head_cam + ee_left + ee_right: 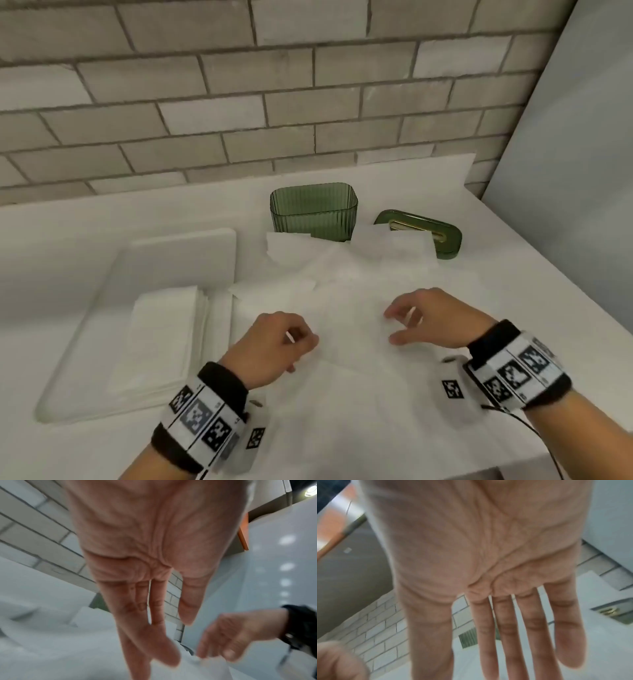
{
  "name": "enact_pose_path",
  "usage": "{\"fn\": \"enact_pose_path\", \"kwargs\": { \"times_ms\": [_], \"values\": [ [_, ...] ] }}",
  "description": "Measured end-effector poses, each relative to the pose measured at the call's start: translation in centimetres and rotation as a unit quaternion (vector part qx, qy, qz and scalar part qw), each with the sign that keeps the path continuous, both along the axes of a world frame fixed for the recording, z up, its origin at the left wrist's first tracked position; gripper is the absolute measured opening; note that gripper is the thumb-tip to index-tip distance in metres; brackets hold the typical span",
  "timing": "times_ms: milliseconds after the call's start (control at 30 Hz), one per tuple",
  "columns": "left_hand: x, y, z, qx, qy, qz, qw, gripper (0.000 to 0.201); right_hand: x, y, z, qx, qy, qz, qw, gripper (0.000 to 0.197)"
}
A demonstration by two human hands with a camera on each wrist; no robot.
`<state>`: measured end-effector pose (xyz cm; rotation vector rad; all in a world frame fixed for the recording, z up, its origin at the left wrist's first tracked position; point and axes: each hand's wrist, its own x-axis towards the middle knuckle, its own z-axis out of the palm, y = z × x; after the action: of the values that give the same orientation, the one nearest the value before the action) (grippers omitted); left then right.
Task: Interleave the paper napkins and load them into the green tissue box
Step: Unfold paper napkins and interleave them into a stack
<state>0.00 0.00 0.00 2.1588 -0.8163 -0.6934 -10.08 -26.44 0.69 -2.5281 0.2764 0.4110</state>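
The green ribbed tissue box [313,212] stands open and upright at the back of the white counter, and shows between my fingers in the right wrist view [468,637]. Its green lid [421,233] lies to its right, partly under a napkin. Several white paper napkins [342,301] lie overlapping in a row from the box toward me. My left hand [291,342] rests on the near napkins, its fingers [154,628] fairly straight. My right hand [407,323] hovers just over them with fingers spread [513,628]; its fingertips [205,654] touch a napkin edge.
A stack of folded napkins [168,339] sits on a clear tray [78,353] at the left. A brick wall [239,102] backs the counter, and a pale panel [565,171] closes the right side. The counter's front edge [445,469] is near my wrists.
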Motion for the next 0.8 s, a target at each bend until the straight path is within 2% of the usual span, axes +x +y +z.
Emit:
{"fn": "enact_pose_path", "kwargs": {
  "times_ms": [67,133,233,300,400,500,567,733,800],
  "values": [
    [0.4,-1.6,-0.7,0.056,-0.023,-0.024,0.998,0.027,2.3,0.8,-0.7,-0.011,-0.020,-0.030,0.999,0.059],
    [0.9,-3.1,-1.3,0.119,-0.055,-0.060,0.990,0.042,4.3,1.6,-1.3,-0.039,-0.011,-0.024,0.999,0.079],
    [2.4,-4.4,-1.6,0.133,-0.051,-0.058,0.988,0.055,6.4,1.2,-2.5,-0.076,0.018,-0.035,0.996,0.092],
    [3.3,-5.0,-1.6,0.126,-0.041,-0.054,0.990,0.057,7.3,0.8,-2.5,-0.087,0.027,-0.042,0.995,0.081],
    [4.3,-5.6,-1.6,0.102,-0.026,-0.055,0.993,0.049,8.2,0.3,-2.1,-0.083,0.007,-0.035,0.996,0.048],
    [4.3,-5.6,-1.9,0.048,-0.028,-0.052,0.997,0.023,8.5,-0.2,-1.3,-0.052,-0.061,-0.021,0.997,0.025],
    [4.2,-5.5,-1.9,0.002,-0.025,-0.046,0.999,0.008,8.6,-0.4,-0.4,0.001,-0.096,-0.005,0.995,0.015],
    [4.0,-5.3,-1.3,-0.123,-0.026,0.018,0.992,0.017,9.3,-0.5,2.0,0.171,-0.153,0.019,0.973,0.017],
    [4.0,-4.8,-1.2,-0.159,-0.048,0.075,0.983,0.021,9.6,-1.0,2.3,0.194,-0.145,0.015,0.970,0.028]
  ]
}}
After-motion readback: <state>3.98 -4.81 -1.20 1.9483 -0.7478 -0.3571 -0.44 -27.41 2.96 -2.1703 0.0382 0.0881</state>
